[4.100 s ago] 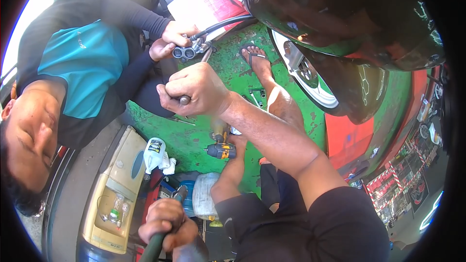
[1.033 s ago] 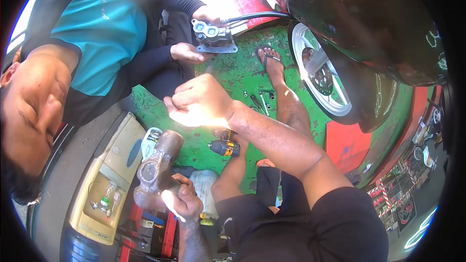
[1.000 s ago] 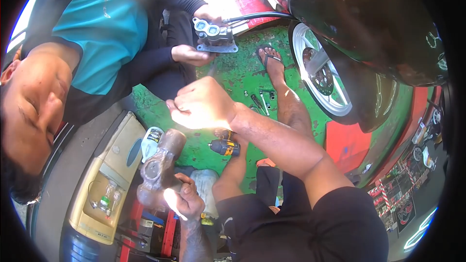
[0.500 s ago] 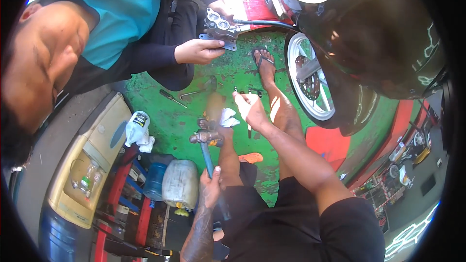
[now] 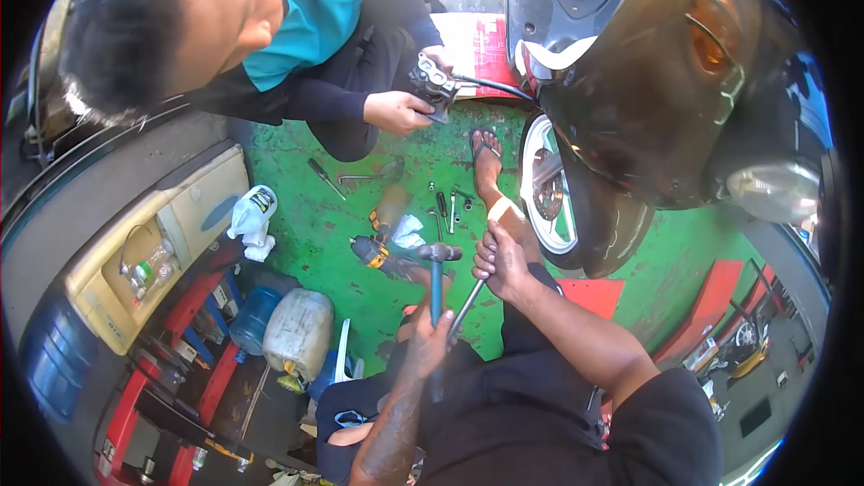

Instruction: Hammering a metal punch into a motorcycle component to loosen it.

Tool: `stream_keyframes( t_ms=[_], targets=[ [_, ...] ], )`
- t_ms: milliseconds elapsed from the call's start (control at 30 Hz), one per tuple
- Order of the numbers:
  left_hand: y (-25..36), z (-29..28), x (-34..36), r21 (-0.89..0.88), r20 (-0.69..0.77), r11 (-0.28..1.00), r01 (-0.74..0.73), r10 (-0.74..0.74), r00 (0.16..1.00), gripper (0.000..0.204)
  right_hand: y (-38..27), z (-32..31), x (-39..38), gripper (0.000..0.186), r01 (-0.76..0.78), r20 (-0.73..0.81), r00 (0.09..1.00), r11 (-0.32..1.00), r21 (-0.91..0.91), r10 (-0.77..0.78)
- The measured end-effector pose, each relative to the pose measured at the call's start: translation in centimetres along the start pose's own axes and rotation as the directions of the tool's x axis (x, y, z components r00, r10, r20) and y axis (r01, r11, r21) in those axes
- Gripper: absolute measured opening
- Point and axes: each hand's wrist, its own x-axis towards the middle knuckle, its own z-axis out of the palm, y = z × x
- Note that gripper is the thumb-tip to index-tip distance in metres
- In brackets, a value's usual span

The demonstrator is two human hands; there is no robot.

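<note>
My left hand [image 5: 427, 342] is closed round the blue handle of a hammer [image 5: 438, 255], its steel head up. In front of my lap, my right hand [image 5: 504, 263] grips a thin metal rod [image 5: 466, 310], which slants down toward my left hand. Whether the left fingers also touch the rod is hidden. Farther off, a co-worker's hand [image 5: 399, 113] supports a brake caliper [image 5: 434, 79] with a black hose attached.
Sockets and a screwdriver [image 5: 442, 202] lie on the green floor. Nearby are a white rag [image 5: 408, 232] and a yellow-black power tool [image 5: 369, 252]. A motorcycle wheel [image 5: 551, 184] stands at the right, a whitish jerrycan [image 5: 299, 333] at the left.
My right hand has come back toward my lap and now grips the metal rod. The hammer has shifted right. The co-worker's caliper has tilted, and the view has shifted.
</note>
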Motion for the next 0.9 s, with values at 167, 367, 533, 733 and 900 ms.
stream_keyframes(
  t_ms=[167,367,533,733,900],
  targets=[
    [-3.2,-0.4,-1.4,0.236,0.035,0.964,-0.126,0.121,0.992,0.02,3.6,-4.2,-0.7,0.043,0.048,-0.036,0.998,0.991,-0.126,-0.053],
    [-12.1,-4.1,-2.9,0.299,-0.006,0.947,-0.114,0.122,0.993,0.022,9.4,-11.4,-2.2,0.044,0.42,-0.008,0.833,0.641,-0.642,-0.554],
    [-22.1,-9.2,-2.9,0.123,-0.052,0.992,0.021,-0.015,0.999,0.027,15.8,-16.7,-7.5,0.028,0.625,0.204,0.671,0.396,-0.673,-0.713],
    [-29.8,-13.2,-0.3,0.118,-0.073,0.978,0.169,-0.162,0.984,0.026,21.8,-17.7,-12.8,0.021,0.69,0.383,0.606,0.222,-0.689,-0.697],
    [-34.2,-11.6,3.9,0.23,-0.016,0.958,0.168,-0.169,0.985,0.027,24.1,-20.7,-14.0,0.023,0.583,0.374,0.746,0.269,-0.767,-0.55]
  ],
)
